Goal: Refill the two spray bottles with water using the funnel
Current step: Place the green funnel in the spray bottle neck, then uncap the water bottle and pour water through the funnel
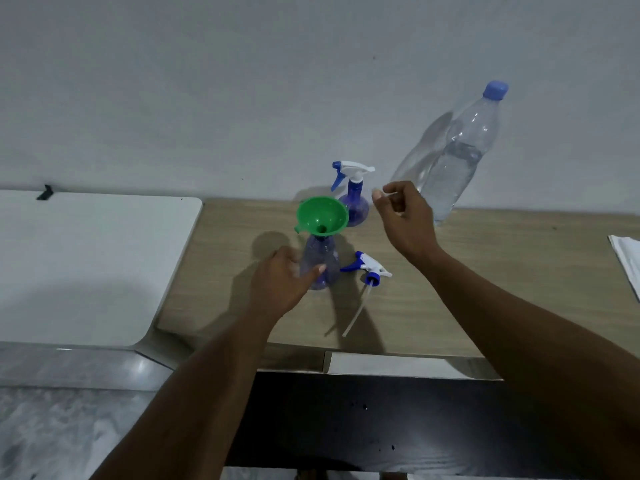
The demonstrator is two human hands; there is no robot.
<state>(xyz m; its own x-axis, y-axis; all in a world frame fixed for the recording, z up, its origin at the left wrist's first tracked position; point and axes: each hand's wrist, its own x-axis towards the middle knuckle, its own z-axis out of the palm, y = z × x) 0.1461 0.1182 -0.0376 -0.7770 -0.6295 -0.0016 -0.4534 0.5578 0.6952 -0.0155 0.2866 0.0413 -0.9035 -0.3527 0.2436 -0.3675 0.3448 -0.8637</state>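
Left hand [282, 282] gripped the open spray bottle [320, 263] on the table [450, 292], with the funnel [322, 214] seated in its neck and the spray head [369, 268] lying just beside. Right hand [403, 216] hovered loosely curled near the capped water bottle [457, 161]; whether it pinched anything was unclear. Pouring looked next, which called for uncapping first.
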